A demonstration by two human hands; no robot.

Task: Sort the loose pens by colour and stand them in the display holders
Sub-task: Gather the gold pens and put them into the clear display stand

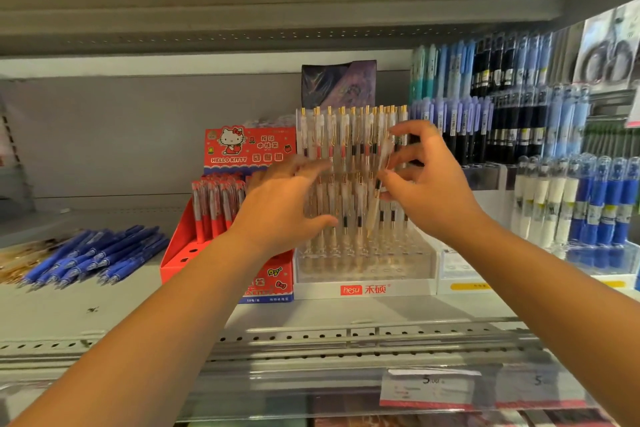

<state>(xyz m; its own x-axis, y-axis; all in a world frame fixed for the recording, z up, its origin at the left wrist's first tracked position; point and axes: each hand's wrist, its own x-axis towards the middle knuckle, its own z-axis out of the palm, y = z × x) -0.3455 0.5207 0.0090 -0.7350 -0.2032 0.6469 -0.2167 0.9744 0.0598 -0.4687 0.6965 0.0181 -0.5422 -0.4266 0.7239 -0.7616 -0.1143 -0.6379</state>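
Note:
A clear tiered display holder [363,270] with a red brand label stands mid-shelf, filled with white gold-clipped pens [346,135]. My right hand [429,184] pinches one white pen [375,204] between thumb and fingers, tilted over the holder's front rows. Spread open, my left hand [287,204] reaches into the standing pens on the holder's left side; whether it touches them is blurred. A pile of loose blue pens [93,256] lies flat on the shelf at the left. A red cartoon-cat box [228,218] holds red pens.
Tiered holders of blue, black and white pens [571,204] fill the right side. A dark packet [337,85] stands behind the clear holder. The shelf above [277,28] hangs low overhead. Price labels [429,388] line the shelf's front rail.

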